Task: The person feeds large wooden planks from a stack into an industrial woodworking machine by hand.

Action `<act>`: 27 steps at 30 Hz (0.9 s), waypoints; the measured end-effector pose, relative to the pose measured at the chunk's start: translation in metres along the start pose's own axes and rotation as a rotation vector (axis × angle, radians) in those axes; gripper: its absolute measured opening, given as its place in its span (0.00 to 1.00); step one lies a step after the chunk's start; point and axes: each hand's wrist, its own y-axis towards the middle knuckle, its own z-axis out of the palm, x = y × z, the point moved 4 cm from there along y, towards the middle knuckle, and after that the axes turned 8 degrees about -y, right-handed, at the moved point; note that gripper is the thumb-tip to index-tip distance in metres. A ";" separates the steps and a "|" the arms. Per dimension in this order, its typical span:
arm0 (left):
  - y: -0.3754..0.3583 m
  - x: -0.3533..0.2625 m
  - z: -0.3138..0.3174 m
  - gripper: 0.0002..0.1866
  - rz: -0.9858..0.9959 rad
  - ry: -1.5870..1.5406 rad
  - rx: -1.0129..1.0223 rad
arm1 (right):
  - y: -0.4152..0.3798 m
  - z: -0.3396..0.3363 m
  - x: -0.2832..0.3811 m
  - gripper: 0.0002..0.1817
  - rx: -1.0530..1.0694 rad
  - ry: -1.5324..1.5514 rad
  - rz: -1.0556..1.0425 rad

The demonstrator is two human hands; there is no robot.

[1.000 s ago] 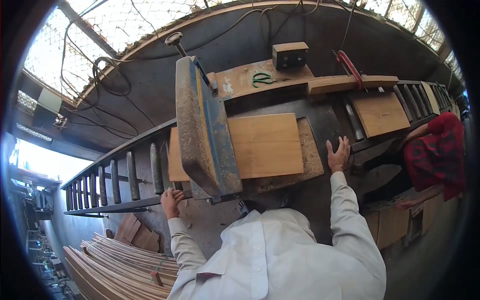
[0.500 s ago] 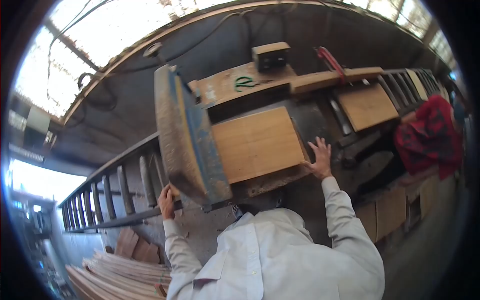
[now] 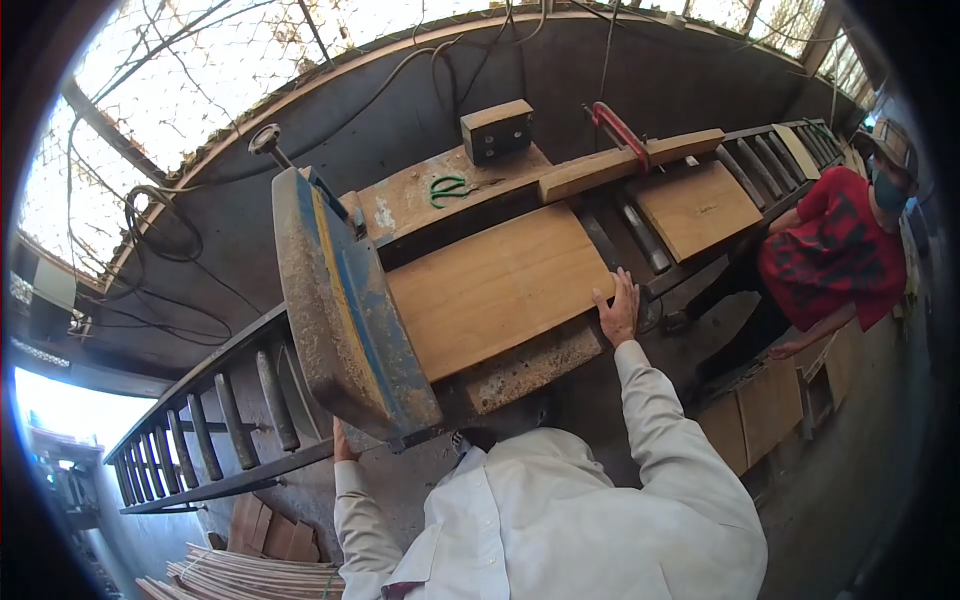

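Note:
A wide, flat wooden board lies on the machine bed, its left end disappearing under the blue machine housing, which is coated in sawdust. My right hand rests at the board's near right corner, fingers extended and thumb apart, touching the edge. My left hand is low beside the near left side of the housing; its fingers are mostly hidden, so what it touches cannot be made out. A second board lies on the rollers farther right.
Roller conveyors run left and right. A red clamp holds a wooden fence. Green cord and a dark block sit behind the bed. A person in a red shirt stands at right. Wood strips lie below.
The board has slid right, out from the housing. My right hand has come onto its corner. My left hand has gone lower, more hidden. The view has shifted; the other person's head now shows.

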 end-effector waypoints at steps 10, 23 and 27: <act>-0.012 0.013 -0.002 0.15 -0.039 0.066 0.020 | 0.013 0.006 -0.008 0.36 -0.046 -0.072 0.020; -0.004 -0.003 -0.007 0.16 0.007 0.296 0.072 | 0.014 -0.002 0.000 0.37 -0.046 -0.110 -0.003; 0.005 -0.033 -0.009 0.16 0.185 0.632 0.083 | 0.015 0.000 0.001 0.37 -0.061 -0.116 0.014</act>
